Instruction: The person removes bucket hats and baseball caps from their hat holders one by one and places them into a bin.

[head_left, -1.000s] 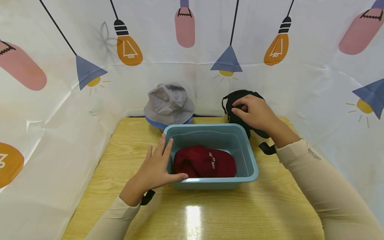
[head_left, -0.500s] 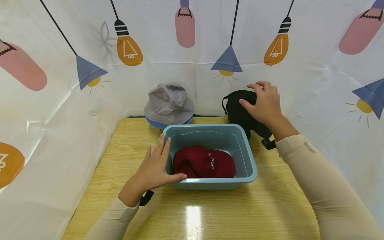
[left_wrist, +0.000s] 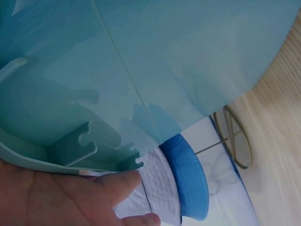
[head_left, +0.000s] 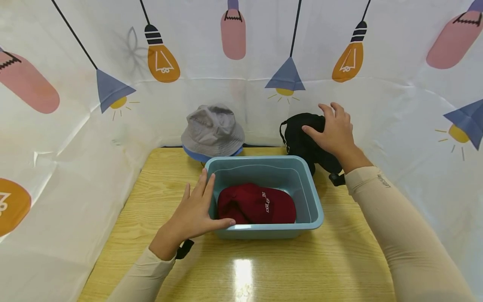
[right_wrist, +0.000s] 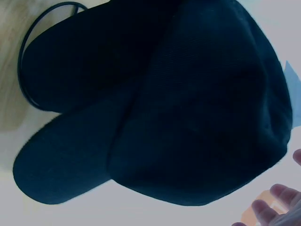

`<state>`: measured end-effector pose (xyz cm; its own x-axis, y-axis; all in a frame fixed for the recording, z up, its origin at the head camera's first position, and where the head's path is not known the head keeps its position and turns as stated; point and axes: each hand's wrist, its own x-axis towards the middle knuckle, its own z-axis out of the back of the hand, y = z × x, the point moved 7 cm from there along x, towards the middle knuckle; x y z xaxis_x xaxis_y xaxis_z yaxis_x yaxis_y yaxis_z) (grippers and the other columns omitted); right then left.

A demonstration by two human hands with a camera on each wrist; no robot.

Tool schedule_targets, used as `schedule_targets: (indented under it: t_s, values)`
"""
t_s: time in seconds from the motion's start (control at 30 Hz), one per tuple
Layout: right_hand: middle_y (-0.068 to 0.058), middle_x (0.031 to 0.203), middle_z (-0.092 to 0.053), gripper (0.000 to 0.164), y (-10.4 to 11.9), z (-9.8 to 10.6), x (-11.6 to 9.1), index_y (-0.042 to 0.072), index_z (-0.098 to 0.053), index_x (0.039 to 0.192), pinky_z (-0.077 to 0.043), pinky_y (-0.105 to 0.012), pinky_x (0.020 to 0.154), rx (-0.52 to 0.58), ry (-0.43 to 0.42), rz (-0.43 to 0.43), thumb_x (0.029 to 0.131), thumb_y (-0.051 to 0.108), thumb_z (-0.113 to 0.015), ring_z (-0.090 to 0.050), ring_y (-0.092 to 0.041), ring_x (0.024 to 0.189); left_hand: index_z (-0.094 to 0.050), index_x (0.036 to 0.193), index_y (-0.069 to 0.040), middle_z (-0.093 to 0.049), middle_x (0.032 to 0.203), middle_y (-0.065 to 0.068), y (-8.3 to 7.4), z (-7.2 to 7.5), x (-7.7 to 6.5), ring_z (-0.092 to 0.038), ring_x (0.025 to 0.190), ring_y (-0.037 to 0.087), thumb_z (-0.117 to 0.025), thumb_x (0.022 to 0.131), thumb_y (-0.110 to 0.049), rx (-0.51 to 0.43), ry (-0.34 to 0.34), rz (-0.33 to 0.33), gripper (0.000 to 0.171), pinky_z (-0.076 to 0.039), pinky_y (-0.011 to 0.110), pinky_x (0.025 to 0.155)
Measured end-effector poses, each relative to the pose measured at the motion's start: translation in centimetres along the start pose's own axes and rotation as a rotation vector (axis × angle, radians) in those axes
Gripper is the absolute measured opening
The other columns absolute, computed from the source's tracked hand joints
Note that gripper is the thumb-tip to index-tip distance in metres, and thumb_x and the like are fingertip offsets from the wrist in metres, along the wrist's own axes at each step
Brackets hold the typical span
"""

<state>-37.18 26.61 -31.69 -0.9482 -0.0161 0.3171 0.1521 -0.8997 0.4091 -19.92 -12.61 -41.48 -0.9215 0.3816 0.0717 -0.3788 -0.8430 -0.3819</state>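
With fingers spread, my left hand (head_left: 192, 212) rests on the left end of a blue-green plastic basin (head_left: 260, 233), its thumb along the near rim. Inside the basin lies a dark red cap (head_left: 256, 204) with white lettering. My right hand (head_left: 333, 132) hovers at the right side of a black cap (head_left: 299, 136) at the back right of the table, fingers apart and thumb in front of the cap. From the right wrist, the black cap (right_wrist: 197, 113) shows its brim, with another dark brim (right_wrist: 89, 61) behind it; the fingertips appear apart from the fabric.
Left of the black cap, a grey bucket hat (head_left: 213, 130) sits over a blue brim (head_left: 194, 155) at the back. A round wire base (left_wrist: 235, 136) shows beneath it in the left wrist view. A printed white curtain (head_left: 245, 105) hangs behind the wooden table (head_left: 211, 272).
My right hand has risen and shifted right around the black cap, its fingers spreading from a loose pinch. The left hand has hardly moved, and the red cap stays in the basin.
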Motion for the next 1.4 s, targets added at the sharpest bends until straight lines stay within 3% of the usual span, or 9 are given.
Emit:
schedule_targets:
  t_s: [0.53,0.77,0.9,1.03,1.4]
  values:
    - [-0.019,0.173,-0.008,0.096,-2.8,-2.3,0.2,0.025,-0.017,0.168,-0.017,-0.078,0.116,0.088,0.068,-0.050,0.094,0.069,-0.059,-0.015,-0.056,0.153,0.002,0.168,-0.018,0.009,0.175,0.012,-0.3,-0.3,0.2,-0.020,0.159,0.034,-0.056,0.074,-0.095,-0.005,0.008,-0.008,0.135,-0.001,0.069,0.124]
    - [-0.019,0.171,-0.020,0.089,-3.6,-3.0,0.2,0.025,-0.025,0.166,-0.020,-0.074,0.119,0.128,0.082,-0.040,0.095,0.067,-0.059,-0.022,-0.049,0.154,0.001,0.168,-0.017,0.008,0.174,0.014,-0.5,-0.5,0.2,-0.020,0.159,0.035,-0.055,0.074,-0.095,0.004,0.007,-0.020,0.134,-0.001,0.070,0.124]
    - [-0.019,0.168,-0.030,0.091,-3.7,-3.2,0.5,0.017,-0.029,0.164,-0.022,-0.070,0.120,0.119,0.102,-0.031,0.095,0.068,-0.058,-0.027,-0.045,0.153,0.002,0.168,-0.018,0.008,0.175,0.014,-0.4,-0.5,0.1,-0.021,0.159,0.034,-0.055,0.074,-0.095,0.003,0.005,-0.015,0.134,0.000,0.069,0.124]
    - [-0.022,0.167,-0.030,0.095,-3.7,-3.3,0.8,0.015,-0.028,0.165,-0.023,-0.070,0.119,0.094,0.127,-0.057,0.094,0.072,-0.056,-0.029,-0.047,0.152,0.002,0.168,-0.017,0.009,0.174,0.015,-0.3,-0.5,0.0,-0.024,0.158,0.035,-0.054,0.074,-0.095,0.013,0.003,-0.018,0.134,-0.001,0.070,0.124]
    - [-0.018,0.170,-0.026,0.101,-3.9,-3.6,1.1,0.029,-0.017,0.168,-0.027,-0.080,0.108,0.011,0.168,-0.161,0.089,0.086,-0.044,-0.031,-0.055,0.148,0.000,0.168,-0.015,0.009,0.174,0.015,-0.1,-0.1,0.0,-0.023,0.158,0.036,-0.054,0.075,-0.095,0.021,0.010,-0.011,0.134,-0.002,0.070,0.124]
